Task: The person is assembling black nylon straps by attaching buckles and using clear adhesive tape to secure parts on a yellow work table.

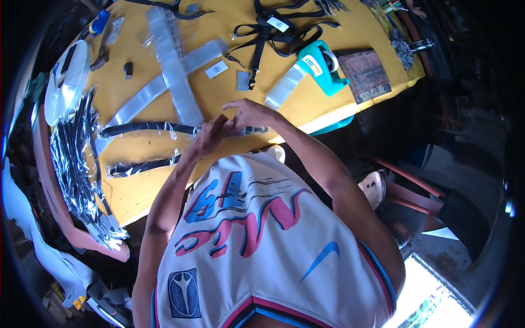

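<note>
My left hand (210, 136) is closed on a black strap in a clear plastic sleeve (147, 129), close to the table's near edge. The wrapped strap runs left from that hand, and a short end shows on its right. Beside it, almost touching, my right hand (252, 115) has its fingers apart, the index finger stretched to the left. I see nothing held in it. A second bagged black strap (145, 167) lies nearer to me. Clear flat plastic sleeves (178, 76) lie crossed just beyond my hands.
On the yellow table (136, 202) are a teal tape dispenser (317, 65), a dark square block (363, 75), loose black straps with buckles (265, 33) and a white tag (216, 69). At left are a pile of bagged straps (71, 164) and a plastic-wrapped roll (68, 82).
</note>
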`<state>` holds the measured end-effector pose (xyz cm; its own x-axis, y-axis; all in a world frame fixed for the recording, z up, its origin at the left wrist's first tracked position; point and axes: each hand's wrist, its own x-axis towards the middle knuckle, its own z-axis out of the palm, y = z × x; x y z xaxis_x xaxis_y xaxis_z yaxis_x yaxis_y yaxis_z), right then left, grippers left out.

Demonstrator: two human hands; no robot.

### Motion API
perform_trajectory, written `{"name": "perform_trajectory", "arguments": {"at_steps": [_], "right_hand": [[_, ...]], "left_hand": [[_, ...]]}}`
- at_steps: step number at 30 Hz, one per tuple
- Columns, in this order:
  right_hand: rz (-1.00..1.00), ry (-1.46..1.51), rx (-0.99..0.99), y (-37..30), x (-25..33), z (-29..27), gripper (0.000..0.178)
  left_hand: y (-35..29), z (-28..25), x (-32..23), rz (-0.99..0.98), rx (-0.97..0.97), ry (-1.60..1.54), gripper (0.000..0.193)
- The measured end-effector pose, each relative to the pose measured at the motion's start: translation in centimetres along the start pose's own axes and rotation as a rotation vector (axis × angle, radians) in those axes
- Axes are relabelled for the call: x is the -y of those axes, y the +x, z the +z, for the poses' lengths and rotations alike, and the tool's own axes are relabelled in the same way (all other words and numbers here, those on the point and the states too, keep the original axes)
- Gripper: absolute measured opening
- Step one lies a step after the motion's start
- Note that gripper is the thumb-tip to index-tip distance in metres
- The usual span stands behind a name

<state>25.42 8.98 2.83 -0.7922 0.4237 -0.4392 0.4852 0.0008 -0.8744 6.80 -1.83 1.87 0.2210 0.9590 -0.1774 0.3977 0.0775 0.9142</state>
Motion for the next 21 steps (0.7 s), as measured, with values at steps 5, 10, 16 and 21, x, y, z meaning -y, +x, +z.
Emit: {"name": "perform_trajectory", "arguments": {"at_steps": [5, 10, 16, 21], "right_hand": [[-0.12, -0.154, 0.019, -1.0, -1.9, -1.1, 0.079], [0.197, -0.035, 0.193, -5.8, -5.8, -7.3, 0.059], [0.34, -0.126, 0.058, -10.2, -8.8, -13.7, 0.051], [0.101, -0.75, -0.5, -8.2, -8.4, -12.0, 0.059]], "left_hand": [[0.3, 0.1, 0.5, 0.058, -0.057, 0.048, 0.022], [0.5, 0.2, 2.1, 0.079, -0.176, 0.058, 0.021], [0.8, 0.4, 2.5, 0.005, -0.195, 0.134, 0.023], [1.0, 0.4, 3.3, 0.047, -0.195, 0.178, 0.023]]}}
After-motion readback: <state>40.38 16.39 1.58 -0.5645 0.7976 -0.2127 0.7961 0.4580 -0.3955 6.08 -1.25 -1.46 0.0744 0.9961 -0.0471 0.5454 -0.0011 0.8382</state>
